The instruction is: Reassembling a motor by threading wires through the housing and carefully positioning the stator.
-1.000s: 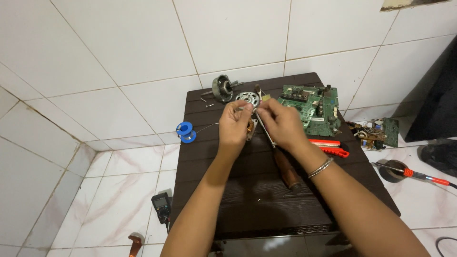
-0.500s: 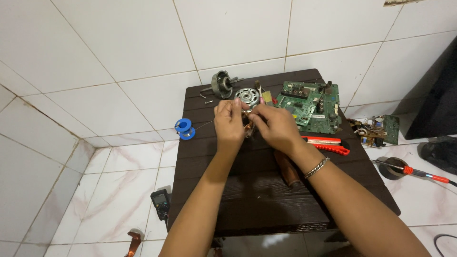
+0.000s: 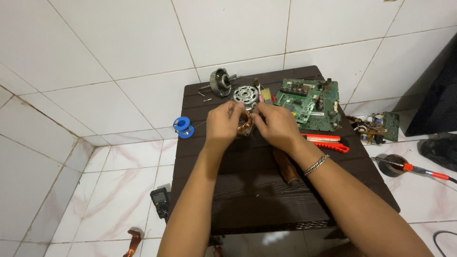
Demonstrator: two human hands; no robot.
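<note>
On the white tile floor at far left: black multimeter (image 3: 159, 202) beside the table edge, blue solder spool (image 3: 183, 127) just off the table's left rim. Dark brown slatted table (image 3: 266, 209) stands in a tiled corner. Left hand (image 3: 223, 124) and right hand (image 3: 276, 126) meet over its upper middle, both pinched closed on a copper-wound coil (image 3: 245, 126) held between them, just above the tabletop. Coil sits dead centre between the hands, neither nearer; long axis can't tell, mostly hidden by fingers. Beyond the hands: round metal motor cover (image 3: 245, 94), grey motor housing (image 3: 221, 83) left of it. Right: green circuit board (image 3: 309, 102), red utility knife (image 3: 326, 141), brown wooden handle (image 3: 287, 166) under the right wrist. Far right floor: soldering iron (image 3: 414, 168), small board (image 3: 378, 126).
</note>
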